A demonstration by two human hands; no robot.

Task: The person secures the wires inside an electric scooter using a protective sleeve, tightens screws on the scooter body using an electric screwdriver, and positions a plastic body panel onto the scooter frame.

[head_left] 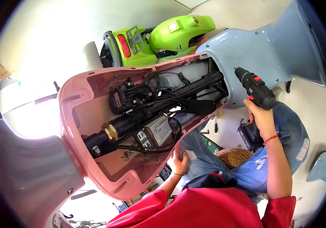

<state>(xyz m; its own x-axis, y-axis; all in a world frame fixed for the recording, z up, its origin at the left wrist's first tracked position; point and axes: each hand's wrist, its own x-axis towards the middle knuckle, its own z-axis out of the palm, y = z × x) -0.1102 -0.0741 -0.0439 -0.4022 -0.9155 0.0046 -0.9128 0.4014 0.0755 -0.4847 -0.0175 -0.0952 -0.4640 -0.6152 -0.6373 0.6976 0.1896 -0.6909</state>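
Observation:
My right hand [261,119] is wrapped around the grip of a black cordless drill [255,88] with red accents. Its chuck points up and left, over the pale blue body panel [242,49]. My left hand [177,162] grips the lower side of the pink scooter body shell [113,188], its fingers partly hidden by the edge. Inside the open shell run a thick black frame tube [132,121] with a brass-coloured nut [111,132], black cables [166,93], a silver controller box [158,131] and a black electrical unit [127,99].
A lime-green scooter [182,34] with a red tail light stands behind the pink shell. A grey panel [30,171] adjoins the shell at left. Below the drill are my jeans-clad knees and a woven seat [233,156]. A screwdriver [216,126] lies on the floor; a blue-grey part [324,167] is at right.

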